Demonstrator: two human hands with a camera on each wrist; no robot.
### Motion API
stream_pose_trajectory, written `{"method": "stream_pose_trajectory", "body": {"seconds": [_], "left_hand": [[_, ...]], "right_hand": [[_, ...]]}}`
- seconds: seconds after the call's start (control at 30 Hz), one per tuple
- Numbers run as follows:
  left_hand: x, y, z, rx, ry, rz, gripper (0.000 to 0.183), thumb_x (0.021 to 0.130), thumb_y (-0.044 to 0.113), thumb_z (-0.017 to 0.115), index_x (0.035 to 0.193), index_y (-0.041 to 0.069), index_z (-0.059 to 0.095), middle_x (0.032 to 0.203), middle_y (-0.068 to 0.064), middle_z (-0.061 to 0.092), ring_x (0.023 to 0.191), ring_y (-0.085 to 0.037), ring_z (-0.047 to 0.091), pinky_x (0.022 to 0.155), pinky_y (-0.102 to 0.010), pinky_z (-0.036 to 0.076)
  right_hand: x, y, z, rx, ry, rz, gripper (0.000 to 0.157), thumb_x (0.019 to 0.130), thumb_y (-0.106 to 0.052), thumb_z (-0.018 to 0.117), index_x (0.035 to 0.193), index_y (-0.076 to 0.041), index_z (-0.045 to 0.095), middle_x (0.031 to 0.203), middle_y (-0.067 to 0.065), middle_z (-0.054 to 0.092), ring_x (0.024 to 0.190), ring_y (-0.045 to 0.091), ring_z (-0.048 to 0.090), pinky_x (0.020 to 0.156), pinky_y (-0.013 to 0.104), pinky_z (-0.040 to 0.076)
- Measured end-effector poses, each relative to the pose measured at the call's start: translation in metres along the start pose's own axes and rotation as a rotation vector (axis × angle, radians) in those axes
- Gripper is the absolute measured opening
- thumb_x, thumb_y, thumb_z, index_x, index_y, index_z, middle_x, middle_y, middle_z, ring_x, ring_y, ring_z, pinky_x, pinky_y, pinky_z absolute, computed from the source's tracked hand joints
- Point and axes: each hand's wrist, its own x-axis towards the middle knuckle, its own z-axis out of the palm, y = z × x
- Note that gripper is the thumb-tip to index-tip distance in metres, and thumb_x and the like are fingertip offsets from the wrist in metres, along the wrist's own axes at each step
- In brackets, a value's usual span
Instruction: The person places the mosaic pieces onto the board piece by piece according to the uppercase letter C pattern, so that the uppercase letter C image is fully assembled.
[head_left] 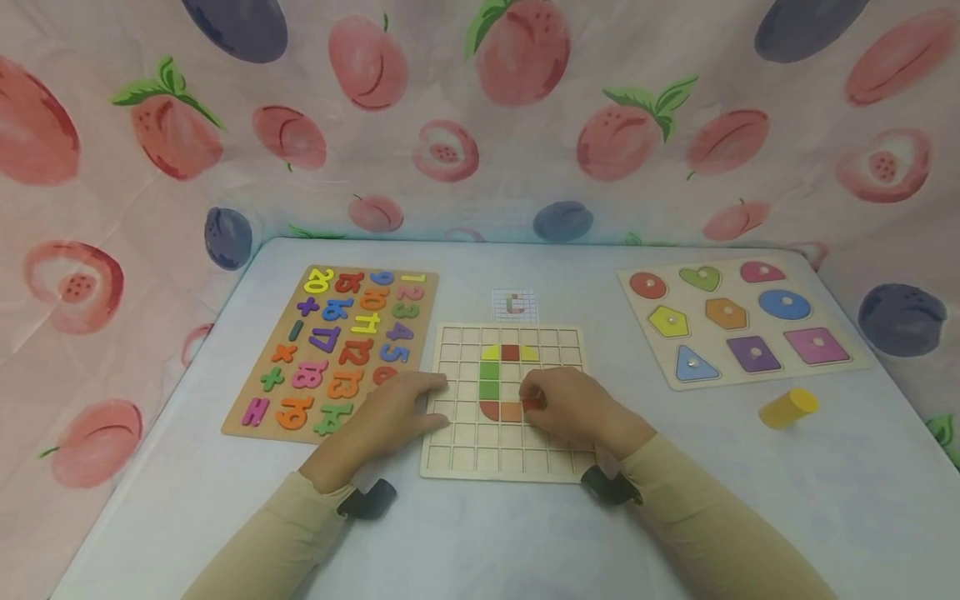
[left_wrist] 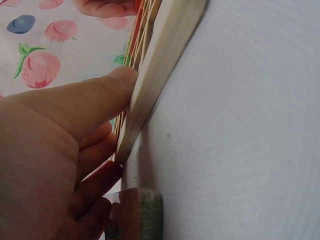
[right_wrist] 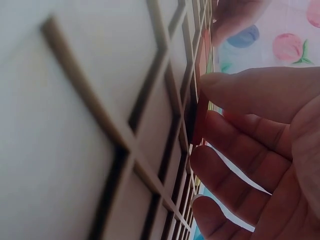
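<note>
A wooden grid board [head_left: 500, 461] lies flat on the table. Along its left edge rests my left hand [head_left: 393, 408], thumb and fingers apart; the left wrist view shows the thumb tip against the rim. My right hand [head_left: 573, 404] pinches a red tile [right_wrist: 199, 120] between thumb and fingers at the grid, partly covering it. Set in the cells are green tiles [head_left: 489, 379], yellow corner tiles [head_left: 491, 353], a dark red square tile [head_left: 510, 352], a rounded reddish tile [head_left: 490, 410] and an orange tile [head_left: 512, 412].
Behind the board lies a small pattern card [head_left: 514, 306]. A number puzzle board [head_left: 251, 421] sits left, partly behind my left hand. To the right are a shape puzzle board [head_left: 678, 379] with knobbed pieces and a yellow cylinder [head_left: 787, 408]. Fruit-print cloth [head_left: 517, 158] hangs behind the table.
</note>
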Motion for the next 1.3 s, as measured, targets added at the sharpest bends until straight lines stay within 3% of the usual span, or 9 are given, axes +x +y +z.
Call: {"method": "stream_pose_trajectory", "body": {"seconds": [1.3], "left_hand": [[-0.0008,0.0006,-0.0003,-0.007,-0.003,-0.016,0.055,0.086,0.025,0.081,0.136,0.011,0.062,0.140,-0.004,0.058,0.135,-0.026,0.047,0.112,-0.046,0.039]], "right_hand": [[-0.0038,0.0003,0.0031,-0.024,0.011,0.022,0.016,0.086,-0.013,0.074,0.103,-0.013,0.073,0.090,-0.004,0.067,0.084,0.017,0.059,0.083,0.037,0.053]]}}
